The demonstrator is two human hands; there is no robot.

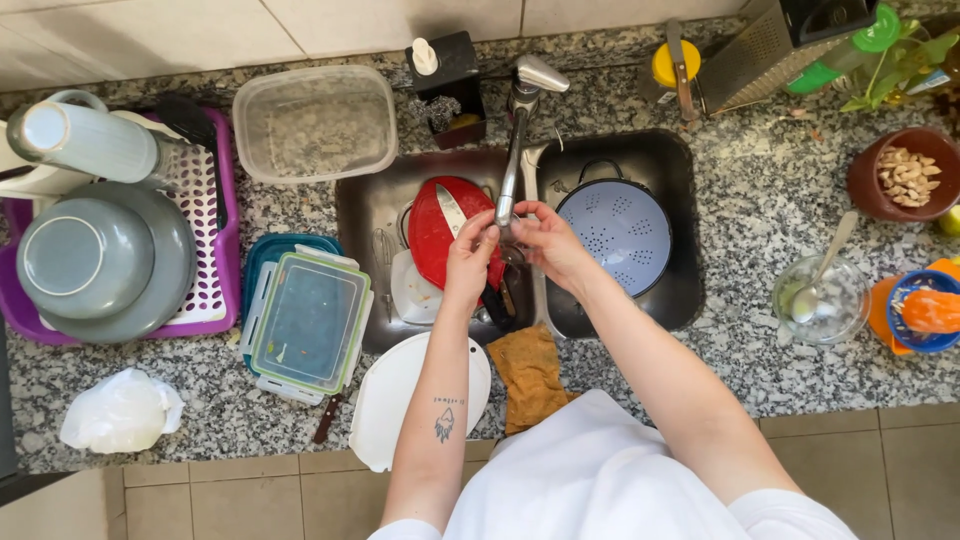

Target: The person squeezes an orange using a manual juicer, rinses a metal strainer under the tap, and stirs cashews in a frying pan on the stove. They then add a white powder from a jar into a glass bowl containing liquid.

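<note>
Taking the faucet spout (512,150) as the landmark and reading left to right: far to its left a purple drying rack (215,290) holds grey bowls (105,260) and a pale jug (85,140); nearer, a clear lidded container (310,322) lies on the granite counter (760,200), with a white cutting board (400,400) just below it. In the sink basin (365,200) left of the spout sits a red plate (440,235) carrying a knife (452,210).

Both hands meet directly under the spout's tip. The left hand (470,262) has its fingers curled and drawn together, pressed toward the right hand (548,245), whose fingers likewise close inward; whether they pinch something small cannot be told, as nothing shows between them. Both forearms reach up from the bottom edge, wrists slightly bent.

The plate looks stiff, likely slick when wet and breakable; its rim offers the surest hold.

Right of the spout rests a blue colander (625,230), then a glass bowl with a spoon (820,295).
</note>
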